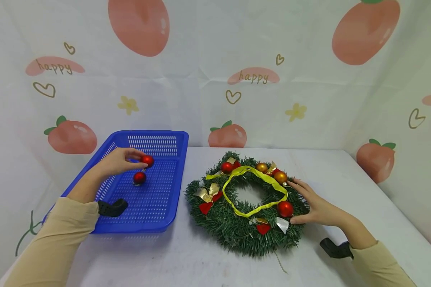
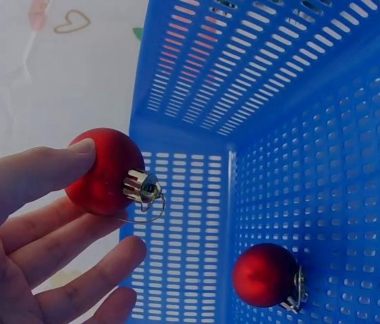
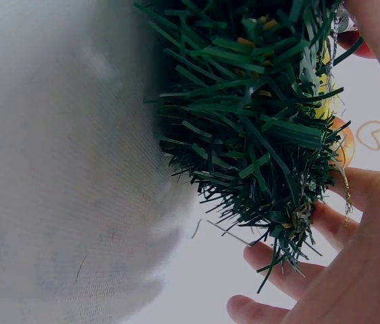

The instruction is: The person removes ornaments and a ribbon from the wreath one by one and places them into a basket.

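Over the blue basket, my left hand (image 1: 123, 161) pinches a red ball ornament (image 2: 106, 172) between thumb and fingers, its silver cap and wire loop facing away from the palm. A second red ball ornament (image 2: 265, 275) lies on the basket floor below. To the right, a green Christmas wreath (image 1: 226, 227) lies flat, with a yellow ribbon (image 1: 233, 207) looped around its centre. My right hand (image 1: 317, 205) rests at the wreath's right edge, fingers spread against the greenery. Near it are a gold ball (image 1: 281, 177) and a red ball (image 1: 285, 209).
The blue plastic basket (image 1: 181, 175) stands at the left on a white table (image 1: 201, 263). More decorations sit on the wreath: another red ball (image 1: 226, 167), a gold ball (image 1: 261, 167) and several bows, one gold and red (image 1: 210, 195). A printed white curtain (image 1: 197, 52) hangs behind.
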### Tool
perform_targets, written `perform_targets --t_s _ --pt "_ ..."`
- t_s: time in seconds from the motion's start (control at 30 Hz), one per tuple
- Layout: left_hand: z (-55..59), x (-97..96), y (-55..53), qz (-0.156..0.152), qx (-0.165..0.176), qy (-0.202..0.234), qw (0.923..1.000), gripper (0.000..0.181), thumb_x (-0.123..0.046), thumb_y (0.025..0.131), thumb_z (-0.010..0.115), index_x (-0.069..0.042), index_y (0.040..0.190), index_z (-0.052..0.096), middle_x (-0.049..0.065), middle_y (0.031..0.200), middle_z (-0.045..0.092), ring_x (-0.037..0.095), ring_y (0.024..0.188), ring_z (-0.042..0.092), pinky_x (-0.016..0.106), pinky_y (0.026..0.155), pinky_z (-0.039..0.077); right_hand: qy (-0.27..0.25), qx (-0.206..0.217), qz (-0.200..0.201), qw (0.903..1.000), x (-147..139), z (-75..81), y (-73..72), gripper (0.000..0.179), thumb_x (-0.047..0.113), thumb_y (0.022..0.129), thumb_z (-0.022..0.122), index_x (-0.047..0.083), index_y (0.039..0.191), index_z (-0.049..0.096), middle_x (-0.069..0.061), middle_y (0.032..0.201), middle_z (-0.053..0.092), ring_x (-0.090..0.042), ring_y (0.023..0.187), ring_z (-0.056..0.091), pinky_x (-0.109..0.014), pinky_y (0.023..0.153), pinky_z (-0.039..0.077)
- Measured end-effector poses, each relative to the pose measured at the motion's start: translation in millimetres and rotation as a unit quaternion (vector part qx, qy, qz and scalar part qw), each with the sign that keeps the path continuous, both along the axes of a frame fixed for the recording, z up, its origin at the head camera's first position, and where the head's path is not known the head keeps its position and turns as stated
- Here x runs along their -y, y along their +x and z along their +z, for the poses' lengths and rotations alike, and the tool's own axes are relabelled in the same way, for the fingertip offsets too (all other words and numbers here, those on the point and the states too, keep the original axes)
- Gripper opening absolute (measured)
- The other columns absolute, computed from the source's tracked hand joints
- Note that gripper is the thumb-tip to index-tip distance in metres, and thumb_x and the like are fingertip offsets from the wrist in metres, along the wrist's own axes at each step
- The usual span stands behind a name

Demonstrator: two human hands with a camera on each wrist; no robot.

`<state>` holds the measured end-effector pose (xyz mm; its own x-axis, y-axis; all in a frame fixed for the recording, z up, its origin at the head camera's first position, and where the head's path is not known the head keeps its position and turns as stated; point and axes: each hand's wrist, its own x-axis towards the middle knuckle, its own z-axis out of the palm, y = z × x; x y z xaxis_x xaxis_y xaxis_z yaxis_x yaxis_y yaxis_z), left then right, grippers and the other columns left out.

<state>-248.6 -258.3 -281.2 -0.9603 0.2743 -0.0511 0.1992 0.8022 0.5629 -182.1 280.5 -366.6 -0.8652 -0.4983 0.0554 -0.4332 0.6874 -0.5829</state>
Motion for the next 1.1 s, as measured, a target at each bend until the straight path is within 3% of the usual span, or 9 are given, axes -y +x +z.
perform_targets --t_s 0.33,0.57,0.87,1.1 --pt "1.6 -2.4 3.1 -0.009 -0.01 0.001 0.9999 0.052 -0.031 0.089 0.062 0.005 0.125 0.053 0.028 0.123 0.058 0.044 0.115 0.052 0.058 0.094 0.044 0.001 0.002 -0.002 1.0 1 1.7 0.1 0.101 0.027 0.071 0.08 0.0 0.146 0.018 -0.032 0.148 0.009 -0.057 0.13 0.018 -0.077 0.087 0.029" --pt "13.2 -27.0 18.5 -0.029 -0.034 0.023 0.9987 0.047 -0.03 0.089 0.062 0.0 0.125 0.055 0.024 0.122 0.06 0.04 0.112 0.058 0.051 0.093 0.049 -0.001 0.003 0.0 1.0 1 2.4 0.6 0.101 0.026 0.071 0.08 -0.001 0.146 0.018 -0.033 0.148 0.008 -0.057 0.13 0.018 -0.077 0.087 0.029" --pt "21.4 -96.4 59.3 -0.143 -0.059 0.081 0.9847 0.035 -0.026 0.088 0.065 -0.008 0.119 0.061 0.011 0.118 0.065 0.024 0.103 0.065 0.043 0.089 0.053 -0.002 0.003 0.002 1.0 1 0.8 0.2 0.101 0.026 0.071 0.08 -0.001 0.146 0.018 -0.033 0.148 0.008 -0.057 0.13 0.018 -0.077 0.087 0.029" --pt "10.7 -144.3 84.7 -0.229 -0.033 0.111 0.9666 0.032 -0.024 0.087 0.065 -0.011 0.116 0.062 0.006 0.116 0.065 0.022 0.102 0.064 0.041 0.093 0.05 -0.003 0.003 0.0 1.0 1 0.1 -0.3 0.101 0.025 0.071 0.08 -0.001 0.146 0.018 -0.033 0.147 0.008 -0.057 0.13 0.017 -0.078 0.087 0.028"
